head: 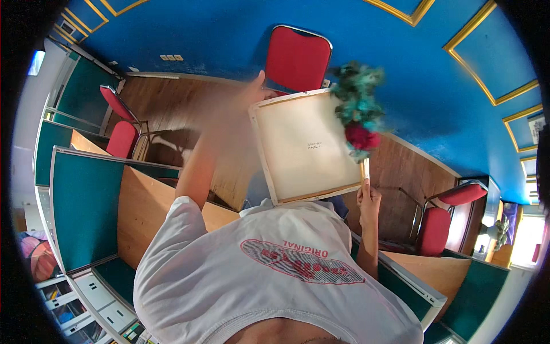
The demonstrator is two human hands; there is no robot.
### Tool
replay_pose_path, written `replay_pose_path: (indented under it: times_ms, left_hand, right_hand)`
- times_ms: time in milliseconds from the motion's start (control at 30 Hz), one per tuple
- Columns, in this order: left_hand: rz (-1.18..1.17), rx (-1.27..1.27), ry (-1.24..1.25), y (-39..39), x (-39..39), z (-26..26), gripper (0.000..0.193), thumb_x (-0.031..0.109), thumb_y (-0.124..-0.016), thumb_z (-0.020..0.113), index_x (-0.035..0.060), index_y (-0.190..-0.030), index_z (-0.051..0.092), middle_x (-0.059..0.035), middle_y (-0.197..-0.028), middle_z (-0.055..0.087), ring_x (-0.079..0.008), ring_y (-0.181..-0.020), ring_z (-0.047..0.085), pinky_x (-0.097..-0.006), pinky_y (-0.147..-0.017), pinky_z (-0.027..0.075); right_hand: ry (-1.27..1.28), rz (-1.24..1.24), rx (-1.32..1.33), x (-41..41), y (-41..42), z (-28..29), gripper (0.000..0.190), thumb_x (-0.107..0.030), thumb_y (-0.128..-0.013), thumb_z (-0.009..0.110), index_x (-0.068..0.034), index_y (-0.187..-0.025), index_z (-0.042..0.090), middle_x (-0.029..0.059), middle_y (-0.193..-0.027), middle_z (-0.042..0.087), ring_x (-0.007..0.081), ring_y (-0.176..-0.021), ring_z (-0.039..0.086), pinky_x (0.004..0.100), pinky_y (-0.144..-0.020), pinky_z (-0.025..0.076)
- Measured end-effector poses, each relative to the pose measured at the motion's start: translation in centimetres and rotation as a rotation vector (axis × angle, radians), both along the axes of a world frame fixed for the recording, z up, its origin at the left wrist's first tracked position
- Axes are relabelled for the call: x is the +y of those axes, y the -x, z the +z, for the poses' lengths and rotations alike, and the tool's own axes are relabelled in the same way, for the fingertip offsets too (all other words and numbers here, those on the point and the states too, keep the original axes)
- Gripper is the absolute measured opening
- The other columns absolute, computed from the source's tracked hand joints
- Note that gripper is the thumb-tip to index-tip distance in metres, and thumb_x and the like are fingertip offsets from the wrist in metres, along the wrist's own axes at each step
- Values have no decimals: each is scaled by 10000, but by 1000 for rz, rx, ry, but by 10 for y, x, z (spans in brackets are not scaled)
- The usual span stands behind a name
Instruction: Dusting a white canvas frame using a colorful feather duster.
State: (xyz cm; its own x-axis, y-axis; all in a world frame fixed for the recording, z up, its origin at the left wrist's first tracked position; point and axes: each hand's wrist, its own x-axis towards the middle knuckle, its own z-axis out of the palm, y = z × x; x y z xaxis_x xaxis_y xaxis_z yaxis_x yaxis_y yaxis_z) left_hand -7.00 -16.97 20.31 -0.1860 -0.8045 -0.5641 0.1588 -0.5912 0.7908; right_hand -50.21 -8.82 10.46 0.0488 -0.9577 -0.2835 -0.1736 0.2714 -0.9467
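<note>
A stretched canvas on a wooden frame (307,148) is in front of my body, its bare back facing me with small writing on it. My left hand (260,91) is at its upper left corner, thumb raised; a blur covers part of that arm, and the fingers are partly hidden behind the frame. My right hand (368,195) grips the frame's lower right corner. Artificial-looking green foliage (359,92) with a dark red flower (362,136) overlaps the canvas's right edge, slightly blurred; whether it is attached to the canvas, I cannot tell.
A red chair (298,58) stands against the blue wall (215,34) beyond the canvas. More red chairs stand at the left (122,137) and right (434,230). Green-panelled desk partitions (88,206) flank my body on both sides, over a wooden floor (232,172).
</note>
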Motion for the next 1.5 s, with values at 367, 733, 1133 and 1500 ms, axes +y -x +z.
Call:
replay_pose_path:
  times_ms: [367, 733, 1133, 1500]
  left_hand:
    - [-99, -148, 202, -2, -1, -11, 1122, 930, -816, 220, -44, -1248, 572, -112, -1157, 656, -193, -1032, 600, -335, -921, 454]
    - [62, -349, 187, -10, 1, -29, 904, 747, -973, 202, 41, -1454, 498, -152, -1508, 468, -253, -1413, 388, -409, -1204, 224]
    - [-515, -957, 533, 4, -24, -18, 561, 516, -1003, 442, 97, -1349, 582, -163, -1300, 599, -300, -1208, 556, -406, -1015, 418]
    - [-290, -929, 894, 9, -21, -45, 402, 410, -969, 597, 52, -1148, 638, -195, -1080, 663, -367, -1018, 633, -438, -826, 485]
  right_hand:
    - [134, 35, 17, -20, 48, -43, 534, -440, -1021, 573, -101, -619, 485, -64, -551, 356, 35, -466, 289, 238, -439, 201]
    - [57, 102, 130, -13, 3, 0, 502, -391, -1030, 573, -81, -637, 535, -53, -558, 402, 35, -512, 330, 233, -481, 240]
    - [610, -286, 334, -63, -17, -23, 400, -282, -1050, 543, -30, -740, 558, -41, -617, 433, 60, -591, 383, 267, -537, 316]
    - [647, -296, -67, -144, -47, -18, 282, -285, -1046, 551, -36, -919, 584, -19, -813, 525, 66, -745, 478, 252, -658, 411]
